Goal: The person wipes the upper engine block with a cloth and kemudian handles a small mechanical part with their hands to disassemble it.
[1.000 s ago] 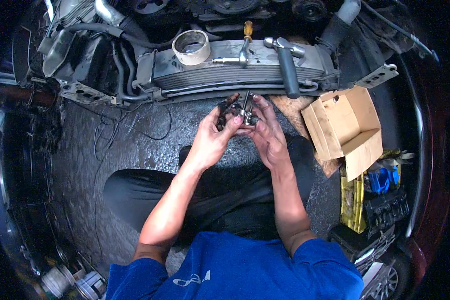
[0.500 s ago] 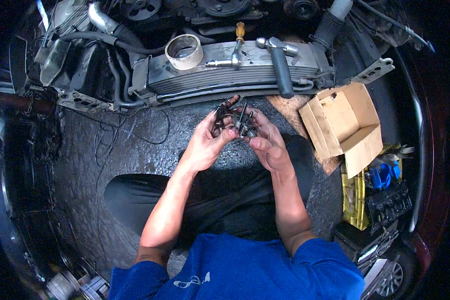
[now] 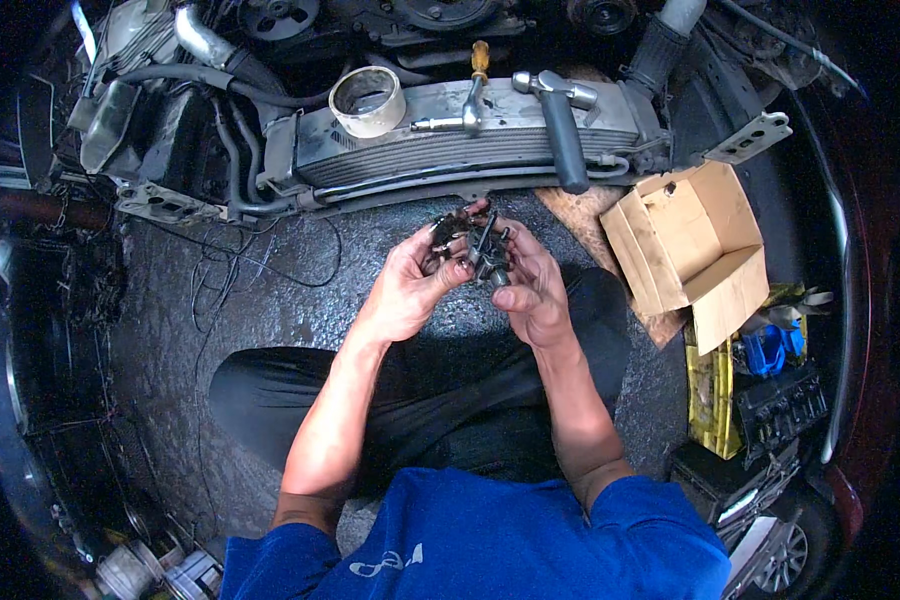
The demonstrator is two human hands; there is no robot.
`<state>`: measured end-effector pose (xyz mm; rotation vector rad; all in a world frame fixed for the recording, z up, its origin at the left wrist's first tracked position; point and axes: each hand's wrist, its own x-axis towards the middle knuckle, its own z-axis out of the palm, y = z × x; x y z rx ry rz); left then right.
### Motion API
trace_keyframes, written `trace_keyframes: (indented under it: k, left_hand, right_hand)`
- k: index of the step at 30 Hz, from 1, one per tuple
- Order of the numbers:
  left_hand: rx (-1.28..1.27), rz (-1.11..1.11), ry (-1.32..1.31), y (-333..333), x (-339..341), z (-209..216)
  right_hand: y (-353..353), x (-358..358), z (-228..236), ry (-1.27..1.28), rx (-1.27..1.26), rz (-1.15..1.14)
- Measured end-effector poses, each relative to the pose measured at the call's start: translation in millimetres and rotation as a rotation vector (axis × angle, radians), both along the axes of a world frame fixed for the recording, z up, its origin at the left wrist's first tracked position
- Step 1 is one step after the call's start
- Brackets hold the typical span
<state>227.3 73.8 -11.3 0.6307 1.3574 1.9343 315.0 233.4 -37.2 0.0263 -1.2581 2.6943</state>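
Between both hands, above my crossed legs, I hold a small dark greasy metal part [image 3: 486, 247] with rods or bolts sticking out; its exact kind does not show. My left hand [image 3: 417, 285] grips its left side, thumb pressed against it, the fingertips blackened. From the right, the fingers of my right hand [image 3: 536, 285] curl behind it while the thumb rests low on the near side. A ratchet [image 3: 473, 110] with an amber handle and a hammer [image 3: 562, 135] with a dark grip lie on the radiator [image 3: 430, 165] in front of me.
A roll of tape [image 3: 367, 103] sits on the radiator. An open cardboard box [image 3: 685, 245] stands at the right, near a yellow container [image 3: 712, 390] and a blue item [image 3: 770, 350]. Thin cables [image 3: 232, 262] trail over the dark, wet-looking floor at the left.
The metal part has been turned slightly in my hands, and my left fingers have shifted around its far side. Both hands stay in nearly the same place.
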Motion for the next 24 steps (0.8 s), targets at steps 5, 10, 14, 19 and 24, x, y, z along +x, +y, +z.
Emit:
trace_keyframes:
  k: [5, 10, 14, 19, 24]
  left_hand:
    - [-0.011, -0.022, 0.028, -0.7, -0.3, 1.5]
    - [-0.008, -0.049, 0.011, -0.5, -2.1, 0.8]
    - [0.043, -0.049, 0.004, -0.9, -2.4, -2.7]
    - [0.061, -0.053, 0.013, -4.2, -8.7, -11.0]
    - [0.054, -0.051, -0.083, -7.8, -12.6, -19.0]
  right_hand:
    - [-3.4, 0.6, -2.6, 0.016, -0.028, -0.044]
    - [-4.1, 1.1, -7.2, 0.009, -0.038, -0.037]
    - [-1.3, 0.1, -6.9, 0.011, 0.024, -0.013]
    - [-2.5, 0.6, -2.7, 0.011, 0.045, 0.004]
    - [-4.3, 0.0, -1.6, 0.013, 0.11, 0.005]
